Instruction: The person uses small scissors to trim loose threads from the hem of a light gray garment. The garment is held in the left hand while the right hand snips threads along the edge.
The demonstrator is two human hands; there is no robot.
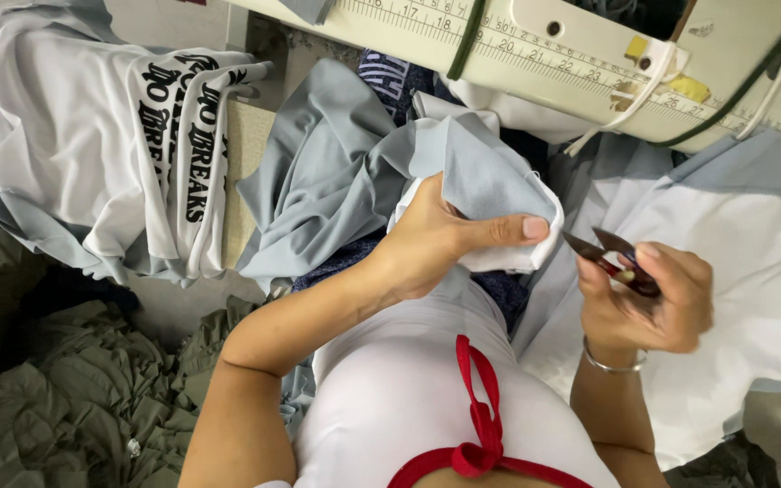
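Observation:
My left hand (440,239) grips a folded edge of grey and white fabric (490,181), thumb pressed along its lower edge. My right hand (657,298) holds small thread snips (609,256) with dark blades parted, their tips pointing left toward the fabric edge, a short gap away. A metal bracelet (609,364) circles the right wrist. The grey garment (336,181) spreads up and left from the left hand over dark blue cloth.
A cream sewing machine body (589,63) with a printed ruler strip runs across the top. A pile of white and grey garments with black lettering (110,136) lies upper left. Olive-green cloth (65,398) is heaped lower left. White fabric (752,271) spreads at right.

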